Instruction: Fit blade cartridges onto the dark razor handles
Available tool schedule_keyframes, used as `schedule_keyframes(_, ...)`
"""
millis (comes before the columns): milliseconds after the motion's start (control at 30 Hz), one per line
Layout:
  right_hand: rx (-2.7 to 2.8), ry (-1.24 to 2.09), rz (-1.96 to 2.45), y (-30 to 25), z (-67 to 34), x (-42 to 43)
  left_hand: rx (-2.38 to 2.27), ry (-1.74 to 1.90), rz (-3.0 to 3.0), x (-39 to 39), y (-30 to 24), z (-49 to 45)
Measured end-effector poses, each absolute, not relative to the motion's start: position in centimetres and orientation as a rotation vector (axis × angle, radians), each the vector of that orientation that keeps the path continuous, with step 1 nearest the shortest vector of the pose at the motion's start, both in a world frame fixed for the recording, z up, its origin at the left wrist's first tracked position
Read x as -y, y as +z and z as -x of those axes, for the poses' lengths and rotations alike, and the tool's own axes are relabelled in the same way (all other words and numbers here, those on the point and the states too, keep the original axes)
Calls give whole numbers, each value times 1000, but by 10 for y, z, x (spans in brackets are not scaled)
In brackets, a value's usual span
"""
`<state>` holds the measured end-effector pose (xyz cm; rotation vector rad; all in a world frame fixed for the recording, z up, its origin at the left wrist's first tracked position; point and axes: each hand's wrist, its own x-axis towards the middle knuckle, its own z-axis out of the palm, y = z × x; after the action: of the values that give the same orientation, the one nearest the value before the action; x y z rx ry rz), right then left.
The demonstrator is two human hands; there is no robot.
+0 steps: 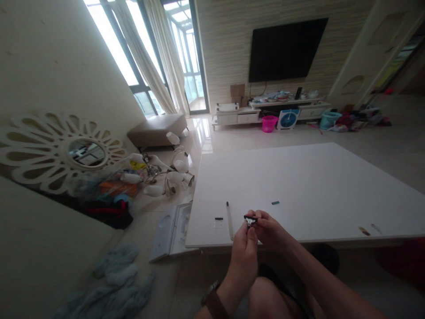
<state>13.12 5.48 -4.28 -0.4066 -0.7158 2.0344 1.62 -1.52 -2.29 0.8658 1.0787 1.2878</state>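
Over the near edge of the white table (pixel 299 177), both of my hands are together on a small T-shaped piece (pixel 250 219) with a black bar and a shiny metal neck, much like a razor head. My left hand (pixel 245 248) pinches its lower metal part. The fingers of my right hand (pixel 268 228) close on the right end of the black bar. Left of the hands lies a long, thin pale stick with a dark tip (pixel 229 221). Beside it is a small clear piece with a black strip (pixel 218 222). A small dark green piece (pixel 275 203) rests beyond my right hand.
Two small slim items, one of them brown and dark (pixel 364 231), lie near the table's right front edge. An open white box (pixel 181 228) is on the floor at left, near a chandelier (pixel 166 175). Grey fabric (pixel 116 283) lies at lower left.
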Motion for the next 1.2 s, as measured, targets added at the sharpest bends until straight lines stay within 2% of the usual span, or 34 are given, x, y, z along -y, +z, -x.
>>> schedule_keyframes(1200,888,1949,476,-51,-140,-63,-1026,1241,-826,12,-29,-15)
